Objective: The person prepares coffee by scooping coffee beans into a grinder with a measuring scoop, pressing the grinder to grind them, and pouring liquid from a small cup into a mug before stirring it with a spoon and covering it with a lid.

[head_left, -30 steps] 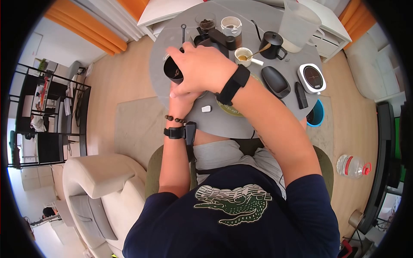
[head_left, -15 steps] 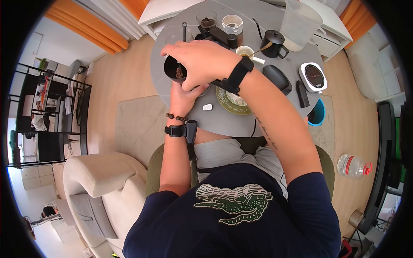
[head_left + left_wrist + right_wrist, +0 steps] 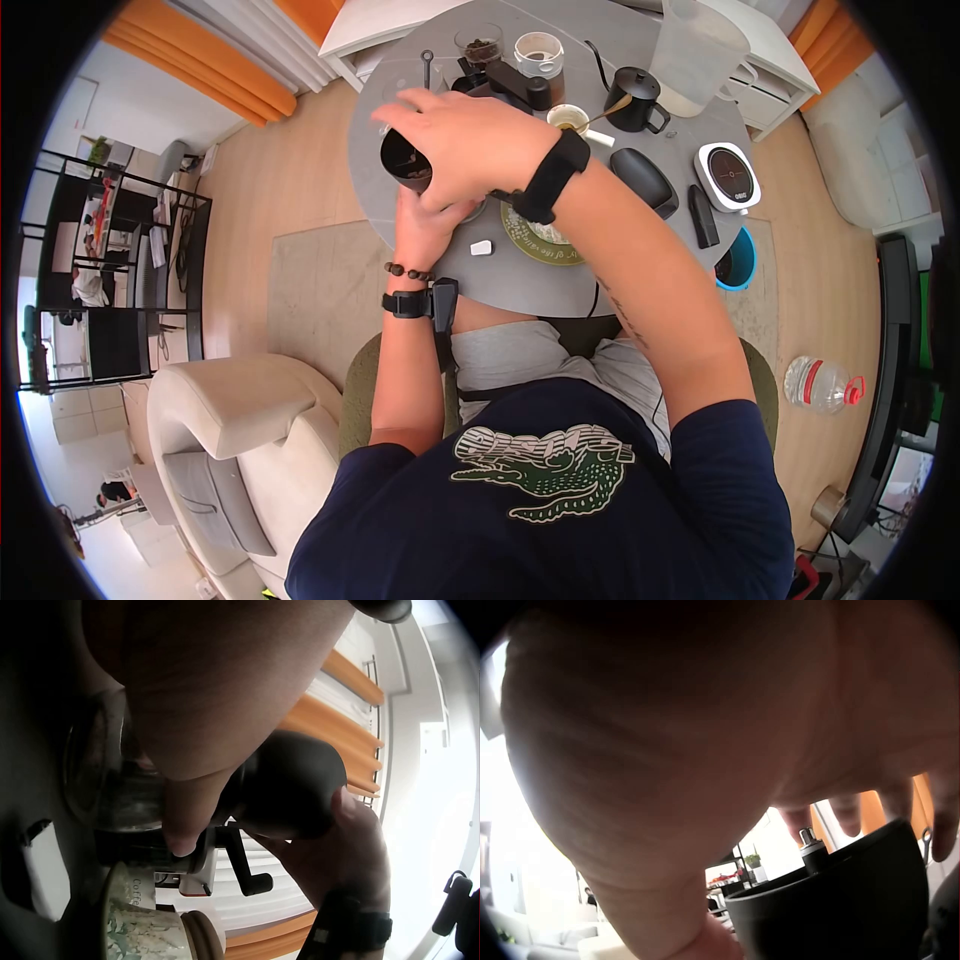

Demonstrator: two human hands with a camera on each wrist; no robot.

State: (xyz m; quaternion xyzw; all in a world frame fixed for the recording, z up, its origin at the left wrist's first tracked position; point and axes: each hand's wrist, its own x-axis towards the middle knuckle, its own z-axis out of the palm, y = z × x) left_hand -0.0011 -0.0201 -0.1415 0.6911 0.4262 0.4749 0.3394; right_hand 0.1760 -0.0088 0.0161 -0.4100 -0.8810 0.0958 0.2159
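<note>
A black manual coffee grinder (image 3: pixel 404 156) is held up between both hands over the left side of the table, its open hopper tilted and a few brown beans (image 3: pixel 420 177) showing inside. In the right wrist view, a metal-tipped shaft (image 3: pixel 810 844) rises from the hopper. My right hand (image 3: pixel 475 140) spans the hopper from above, thumb on the near side and fingers spread across the far side. Underneath, my left hand (image 3: pixel 428 222) grips the lower part, mostly hidden by the right. Beside it in the left wrist view stand a clear glass vessel (image 3: pixel 112 772) and a crank handle (image 3: pixel 244 862).
On the grey round table are a green-rimmed plate (image 3: pixel 545 245), a small white piece (image 3: pixel 482 247), a white-handled cup (image 3: pixel 570 120), a black kettle (image 3: pixel 633 100), a large clear pitcher (image 3: pixel 695 60), a black oval tray (image 3: pixel 643 180) and a white scale (image 3: pixel 727 177). A blue bin (image 3: pixel 737 262) stands below.
My right wrist has turned and its forearm has swung slightly right, uncovering more of the plate. The right fingers reach straighter over the hopper. My left arm has hardly moved.
</note>
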